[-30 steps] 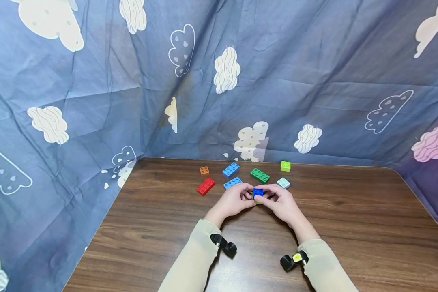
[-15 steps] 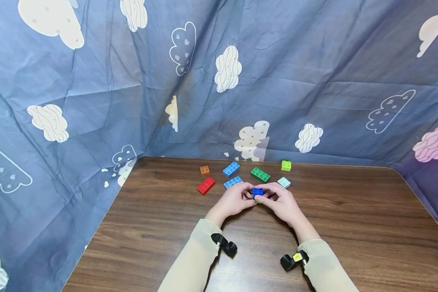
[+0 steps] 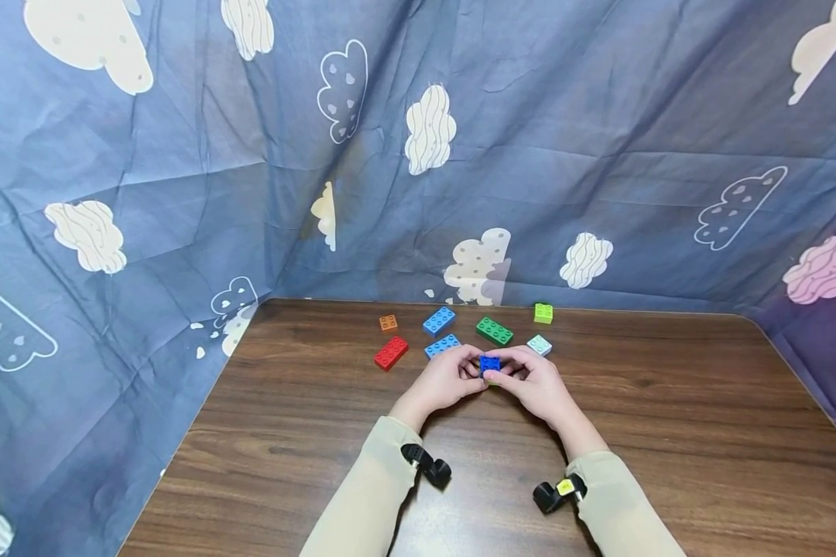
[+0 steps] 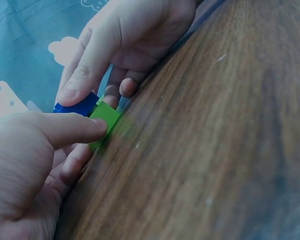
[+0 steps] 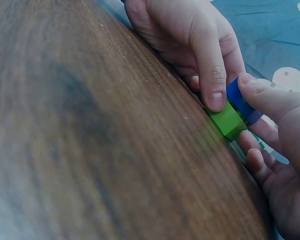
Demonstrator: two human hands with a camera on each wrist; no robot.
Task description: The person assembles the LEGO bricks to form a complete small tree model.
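Both hands meet over the table around two toy building bricks. My left hand (image 3: 444, 379) pinches a lime green brick (image 4: 106, 118), its thumb lying flat on the brick's side. With thumb and fingers my right hand (image 3: 535, 384) grips a dark blue brick (image 3: 490, 362), studs facing up. In the right wrist view the blue brick (image 5: 240, 101) sits on top of the green brick (image 5: 228, 121), which is low over the tabletop. Fingers hide much of both bricks, so I cannot tell whether they are fully pressed together.
Beyond the hands lie a red brick (image 3: 392, 353), an orange brick (image 3: 388, 322), two light blue bricks (image 3: 439, 320), a dark green brick (image 3: 495, 330), a pale aqua brick (image 3: 539, 345) and a lime brick (image 3: 543, 312). A cloud-patterned cloth (image 3: 390, 232) hangs behind the wooden table (image 3: 265, 433).
A thin green edge at the blue brick's left side has gone from sight, the blue brick now covering it. The hands keep their place and hold; the head view shifts slightly.
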